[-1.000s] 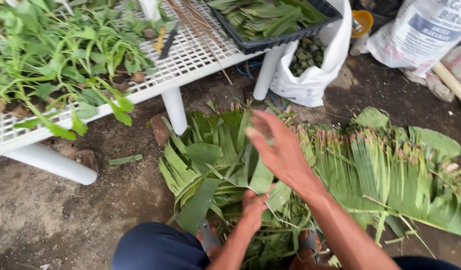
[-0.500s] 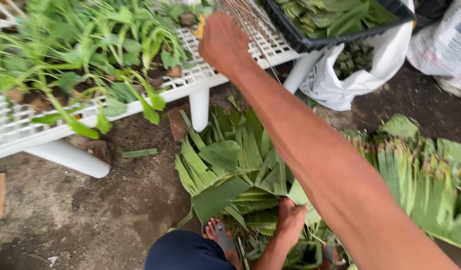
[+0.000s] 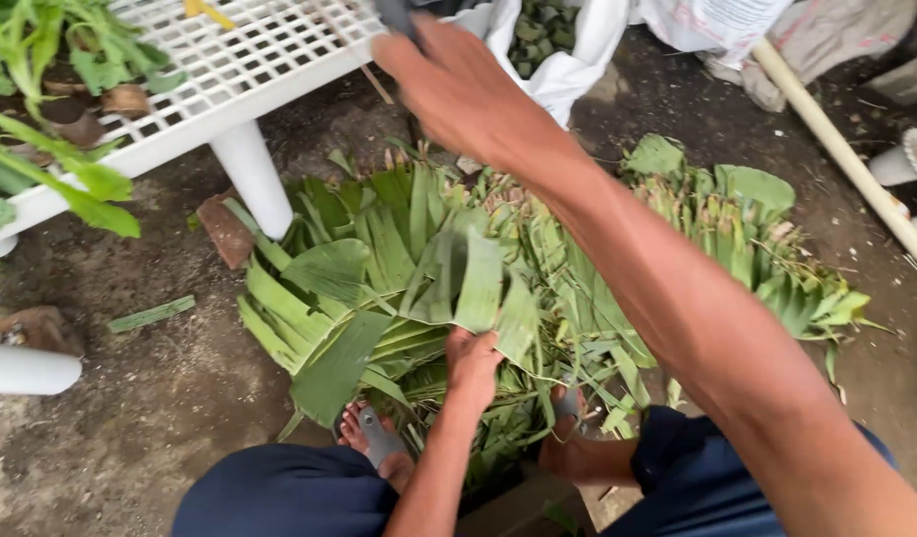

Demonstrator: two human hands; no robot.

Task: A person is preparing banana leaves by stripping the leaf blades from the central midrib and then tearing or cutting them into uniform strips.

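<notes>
Right hand (image 3: 458, 85) lower, left hand (image 3: 473, 360) gripping leaves (image 3: 379, 268)

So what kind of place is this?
Probably an outdoor plant nursery or garden work area: bare dirt ground, a white mesh bench holding seedlings, and cut leaves heaped under the left hand.

Below the left hand (image 3: 473, 363): cut green leaf strips (image 3: 399, 268), smooth, faintly glossy, ribbed lengthwise. Beside the right hand (image 3: 458, 89): tabletop (image 3: 269, 50) of white moulded plastic grid, matt, on smooth white plastic tube legs (image 3: 251, 177). Beyond the right hand: white woven-plastic sack (image 3: 568, 70), slightly sheeny. Under the leaves: bare earth floor (image 3: 130, 408), rough, damp, matt. Near the left hand: dark blue cloth trousers (image 3: 279, 492), matt.
</notes>
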